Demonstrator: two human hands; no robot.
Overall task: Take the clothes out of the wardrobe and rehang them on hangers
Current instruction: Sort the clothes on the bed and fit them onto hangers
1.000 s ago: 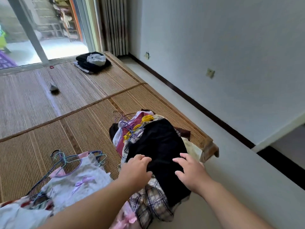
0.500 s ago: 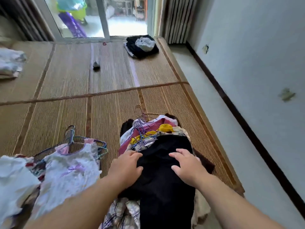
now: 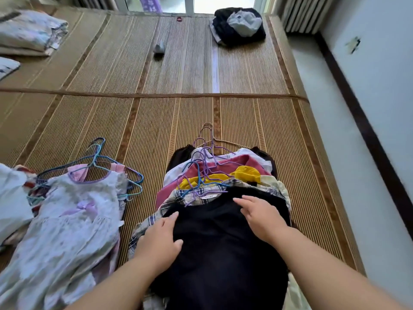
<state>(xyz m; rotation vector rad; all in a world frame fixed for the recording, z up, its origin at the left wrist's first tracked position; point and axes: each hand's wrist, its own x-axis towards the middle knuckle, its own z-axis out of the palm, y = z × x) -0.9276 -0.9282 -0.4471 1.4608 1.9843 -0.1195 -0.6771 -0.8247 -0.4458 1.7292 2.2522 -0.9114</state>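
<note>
A woven straw mat covers nearly the whole view, made of panels joined by a brown seam that runs across the middle, with a pale floor strip and a white wall along its right side. On the near part of the mat lies a stack of clothes on hangers, pink, yellow and plaid layers fanned out under a black garment that lies on top. To the left, apart from the stack, a white dress with a lilac bow lies on top of a second heap. Folded bedding sits at the far left corner of the mat and a black bundle with a pale piece on top sits at the far edge near the window. The left hand rests on the left edge of the black garment, fingers fairly straight and thumb spread, gripping nothing. The right hand lies flat on the upper right part of the same garment, fingers extended and slightly apart. Purple hanger hooks poke out past the top of the stack, and blue hangers stick out above the dress. A small dark object lies alone on the far half of the mat
</note>
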